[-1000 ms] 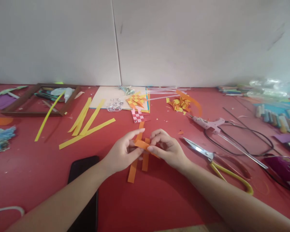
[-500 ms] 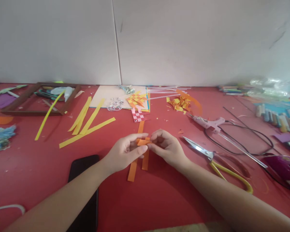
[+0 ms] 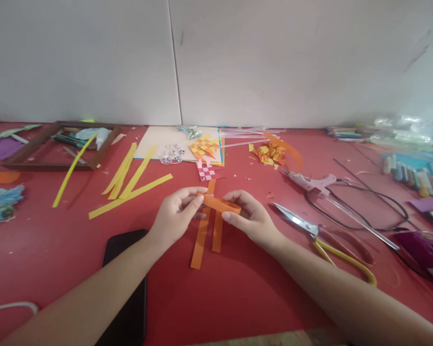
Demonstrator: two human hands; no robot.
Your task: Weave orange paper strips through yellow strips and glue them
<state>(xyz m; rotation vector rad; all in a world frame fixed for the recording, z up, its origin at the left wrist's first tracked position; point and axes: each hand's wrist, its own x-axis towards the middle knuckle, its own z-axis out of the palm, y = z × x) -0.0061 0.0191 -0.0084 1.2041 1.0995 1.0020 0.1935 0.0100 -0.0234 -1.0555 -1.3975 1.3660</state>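
Observation:
An orange paper strip [image 3: 219, 205], bent back on itself into a flat loop, is held in the air between my two hands. My left hand [image 3: 178, 211] pinches its left end between thumb and fingers. Around the loop's rounded right end curves my right hand [image 3: 250, 216], thumb below and fingers above, lightly holding it. Beneath lie a longer orange strip [image 3: 199, 240] and a shorter orange strip [image 3: 217, 235] on the red table. Just beyond is a pink-and-white checkered woven paper fish [image 3: 206, 171].
Scissors [image 3: 310, 230] and a pink glue gun [image 3: 310, 183] with its cord lie right. A black phone [image 3: 124, 269] lies by my left forearm. Yellow strips [image 3: 130, 192] and a brown frame [image 3: 50, 168] are left. Behind, an orange-yellow woven piece [image 3: 204, 146] rests on paper sheets [image 3: 151, 139].
My hands have moved apart, the left one slightly left and up. The orange strip between them, earlier mostly covered by the fingers, now shows as an open loop.

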